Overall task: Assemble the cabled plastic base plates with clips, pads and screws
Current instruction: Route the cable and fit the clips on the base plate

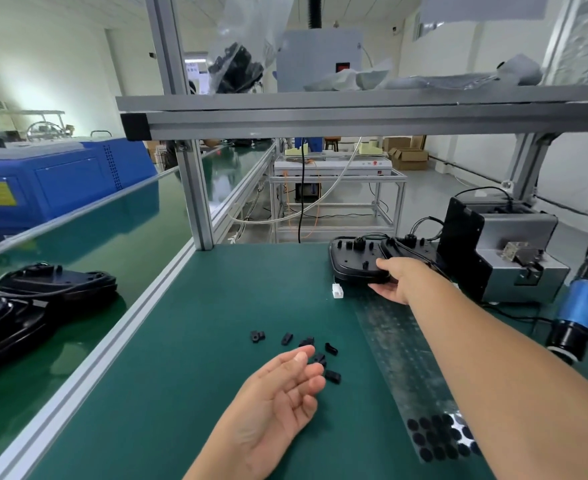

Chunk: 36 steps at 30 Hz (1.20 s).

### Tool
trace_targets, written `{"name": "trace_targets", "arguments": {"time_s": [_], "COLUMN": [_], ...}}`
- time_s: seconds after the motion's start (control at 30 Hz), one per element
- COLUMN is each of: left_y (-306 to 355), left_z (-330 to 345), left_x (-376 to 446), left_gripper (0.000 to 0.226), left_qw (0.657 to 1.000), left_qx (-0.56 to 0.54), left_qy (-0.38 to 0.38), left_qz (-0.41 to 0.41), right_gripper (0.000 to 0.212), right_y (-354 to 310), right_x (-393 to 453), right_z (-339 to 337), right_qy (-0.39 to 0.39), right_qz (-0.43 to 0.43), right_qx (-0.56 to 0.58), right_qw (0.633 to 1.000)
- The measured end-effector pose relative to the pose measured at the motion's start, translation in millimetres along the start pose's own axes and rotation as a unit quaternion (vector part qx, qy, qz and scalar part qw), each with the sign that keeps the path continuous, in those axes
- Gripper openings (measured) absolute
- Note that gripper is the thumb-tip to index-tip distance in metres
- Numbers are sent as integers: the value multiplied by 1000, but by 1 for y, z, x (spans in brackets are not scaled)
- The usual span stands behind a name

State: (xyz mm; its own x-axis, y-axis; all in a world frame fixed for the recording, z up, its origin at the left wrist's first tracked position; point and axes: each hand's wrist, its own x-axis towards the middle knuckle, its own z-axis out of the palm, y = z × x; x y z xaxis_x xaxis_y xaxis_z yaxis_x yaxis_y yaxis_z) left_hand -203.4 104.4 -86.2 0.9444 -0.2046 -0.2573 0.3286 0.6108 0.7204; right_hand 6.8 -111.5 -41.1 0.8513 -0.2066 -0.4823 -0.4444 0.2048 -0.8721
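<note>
Right hand (398,280) gripped near edge of black base plate (356,259); left hand (278,401) relaxed, palm up, fingers loose beside black clips (330,348).

— What is laid on the green bench mat (195,341)?
— Black clips (306,351) are scattered mid-mat; a pad strip (420,393) is laid to their right, base plates (358,261) stacked at the far edge.

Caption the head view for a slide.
Right hand grips a cabled base plate; open left hand rests by loose black clips.
</note>
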Motion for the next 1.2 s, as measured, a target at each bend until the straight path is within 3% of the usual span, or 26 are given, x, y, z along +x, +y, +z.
{"name": "trace_targets", "arguments": {"time_s": [0.13, 0.33, 0.43, 0.5, 0.57, 0.67, 0.77, 0.83, 0.97, 1.1, 1.2], "left_y": [2, 32, 50, 55, 52, 40, 28, 26, 23, 10, 1], "left_z": [-1, -6, 9, 22, 30, 30, 21, 13, 0, 1, 3], "left_x": [-1, 1, -1, -5, -11, -19, -25, -30, -37, -42, -41], "left_gripper": [30, 58, 78, 90, 79, 54, 59, 59, 52, 49, 47], "left_qw": [1000, 993, 994, 990, 981, 970, 977, 979, 978, 964, 948], "left_qx": [0, 59, 85, 102, 140, 190, 175, 168, 202, 265, 318], "left_qy": [10, 27, -22, -73, -85, -26, 17, 42, 9, -23, -3], "left_qz": [19, 100, 62, 66, 104, 152, 124, 107, 49, 0, -1], "right_gripper": [15, 18, 38, 45, 39, 44, 57, 77, 92, 72, 47], "right_y": [4, 33, 59, 83, 107, 133, 137, 136, 128, 105, 99], "right_x": [-23, -113, -166, -194, -212, -220, -217, -211, -188, -164, -154], "right_z": [-1, -33, -57, -68, -76, -86, -101, -113, -122, -111, -101], "right_qy": [-58, -141, -182, -171, -145, -192, -298, -325, -239, -131, -93], "right_qz": [-55, -196, -228, -237, -251, -195, -60, 13, 84, 54, 28], "right_qx": [54, 27, -14, -47, -99, -94, 1, 88, 175, 115, 66], "right_qw": [995, 970, 956, 955, 952, 957, 953, 942, 952, 983, 993]}}
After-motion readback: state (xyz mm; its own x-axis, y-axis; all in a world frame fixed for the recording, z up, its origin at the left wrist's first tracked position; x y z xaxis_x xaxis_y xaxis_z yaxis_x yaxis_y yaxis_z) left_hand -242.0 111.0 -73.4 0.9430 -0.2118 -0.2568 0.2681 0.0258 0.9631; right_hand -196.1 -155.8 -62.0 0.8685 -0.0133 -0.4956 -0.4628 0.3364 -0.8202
